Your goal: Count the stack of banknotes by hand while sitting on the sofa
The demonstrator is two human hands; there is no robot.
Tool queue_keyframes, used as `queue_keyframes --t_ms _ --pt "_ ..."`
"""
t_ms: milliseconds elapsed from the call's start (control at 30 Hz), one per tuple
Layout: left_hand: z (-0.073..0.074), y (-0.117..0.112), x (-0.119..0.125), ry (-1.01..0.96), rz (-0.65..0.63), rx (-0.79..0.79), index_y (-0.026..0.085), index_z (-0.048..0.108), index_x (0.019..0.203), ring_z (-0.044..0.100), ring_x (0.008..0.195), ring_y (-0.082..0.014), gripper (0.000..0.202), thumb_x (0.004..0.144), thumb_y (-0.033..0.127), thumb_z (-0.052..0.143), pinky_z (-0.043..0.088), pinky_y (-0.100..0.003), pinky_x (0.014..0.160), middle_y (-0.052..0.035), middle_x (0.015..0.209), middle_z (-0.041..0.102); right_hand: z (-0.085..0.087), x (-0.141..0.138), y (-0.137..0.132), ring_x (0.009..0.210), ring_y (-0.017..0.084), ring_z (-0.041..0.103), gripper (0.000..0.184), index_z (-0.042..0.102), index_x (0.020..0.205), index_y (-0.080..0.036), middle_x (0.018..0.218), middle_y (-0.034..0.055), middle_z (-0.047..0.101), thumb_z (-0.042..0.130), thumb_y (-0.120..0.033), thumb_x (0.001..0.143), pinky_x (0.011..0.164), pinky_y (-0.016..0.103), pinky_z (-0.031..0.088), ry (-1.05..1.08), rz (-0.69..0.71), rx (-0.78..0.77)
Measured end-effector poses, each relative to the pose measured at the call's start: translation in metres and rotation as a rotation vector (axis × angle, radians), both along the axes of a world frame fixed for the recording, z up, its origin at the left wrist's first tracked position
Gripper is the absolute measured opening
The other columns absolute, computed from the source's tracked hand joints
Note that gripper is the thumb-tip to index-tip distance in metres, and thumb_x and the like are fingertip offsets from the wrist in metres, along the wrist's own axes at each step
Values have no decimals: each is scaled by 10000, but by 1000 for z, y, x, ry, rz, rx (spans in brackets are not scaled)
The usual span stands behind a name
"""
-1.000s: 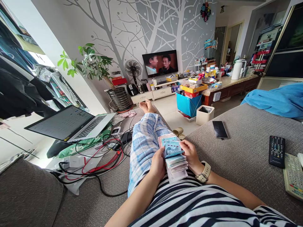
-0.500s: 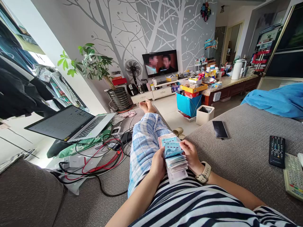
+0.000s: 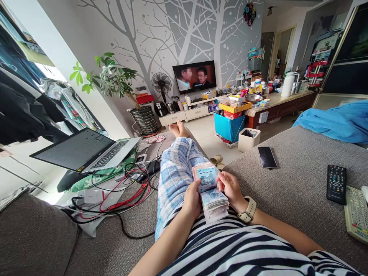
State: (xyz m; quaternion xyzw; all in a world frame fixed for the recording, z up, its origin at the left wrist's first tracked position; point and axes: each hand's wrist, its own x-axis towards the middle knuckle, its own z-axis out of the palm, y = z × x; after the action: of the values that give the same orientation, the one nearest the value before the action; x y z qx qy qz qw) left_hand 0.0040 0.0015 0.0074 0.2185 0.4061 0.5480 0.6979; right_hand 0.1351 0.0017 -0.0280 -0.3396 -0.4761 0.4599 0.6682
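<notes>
A wad of banknotes (image 3: 207, 178) is held over my lap, a blue note on top with pinkish ones behind it. My left hand (image 3: 192, 200) is closed on the wad's left side, the thumb lying on its edge. More notes of the wad (image 3: 214, 201) fold down toward my striped shirt (image 3: 230, 249). At the right edge of the blue note, my right hand (image 3: 230, 188) is closed, thumb and forefinger pinched together against the notes. A cream watch (image 3: 247, 210) is on that wrist. The inner fingers of both hands are partly hidden.
Left on the grey sofa are a laptop (image 3: 94, 151) and tangled cables (image 3: 135, 195). To the right lie a phone (image 3: 267, 157), a black remote (image 3: 336, 184) and a cream remote (image 3: 356, 214). Beyond the sofa stand a bin (image 3: 248, 140) and a blue box (image 3: 229, 127).
The top blue note has flipped: its portrait side now shows upright where its lower part was bent before. My right fingers have curled inward into a pinch. My left hand stays put.
</notes>
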Motion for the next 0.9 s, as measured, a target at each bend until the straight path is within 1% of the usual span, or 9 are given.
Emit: queue_keyframes --t_ms 167,300,400,567,700,800,900 --pt "0 -3 -2 37 -23 46 82 662 912 691 820 -254 231 709 189 637 542 -366 785 -127 859 729 4 3 0 478 109 387 379 466 633 -201 503 -54 436 584 -517 806 491 246 328 -50 -61 -67" --pt "4 -5 -2 71 -42 78 92 671 900 688 810 -247 224 689 166 651 544 -355 758 -119 849 729 5 4 0 503 122 404 388 473 630 -199 528 -43 450 571 -532 805 500 256 323 -113 -112 -99" --pt "5 -6 -2 86 -66 87 103 676 891 687 771 -240 219 678 154 657 547 -353 723 -115 849 730 5 4 0 513 132 413 388 480 621 -201 529 -37 451 541 -520 831 517 266 319 -155 -139 -86" --pt "6 -6 -2 80 -83 83 114 679 887 688 769 -234 222 669 146 661 544 -343 718 -108 839 732 4 4 -1 511 132 398 390 443 581 -207 521 -38 427 525 -469 858 520 270 309 -159 -128 -51" --pt "6 -6 -2 76 -76 82 113 678 875 691 781 -237 217 661 136 661 543 -345 735 -103 822 732 3 4 -1 514 128 399 364 447 590 -205 534 -37 427 527 -427 867 519 268 309 -127 -125 -26" --pt "3 -4 -2 76 -65 80 109 674 864 692 794 -242 194 678 165 658 545 -347 746 -105 817 730 3 3 0 518 128 401 348 462 602 -203 540 -36 428 536 -423 861 514 267 308 -111 -122 -30" --pt "-2 -1 -2 61 -26 65 104 665 866 693 800 -244 189 708 204 640 550 -355 754 -111 830 729 5 3 -2 525 128 394 333 477 618 -203 552 -35 421 541 -426 856 511 266 306 -92 -112 -25"
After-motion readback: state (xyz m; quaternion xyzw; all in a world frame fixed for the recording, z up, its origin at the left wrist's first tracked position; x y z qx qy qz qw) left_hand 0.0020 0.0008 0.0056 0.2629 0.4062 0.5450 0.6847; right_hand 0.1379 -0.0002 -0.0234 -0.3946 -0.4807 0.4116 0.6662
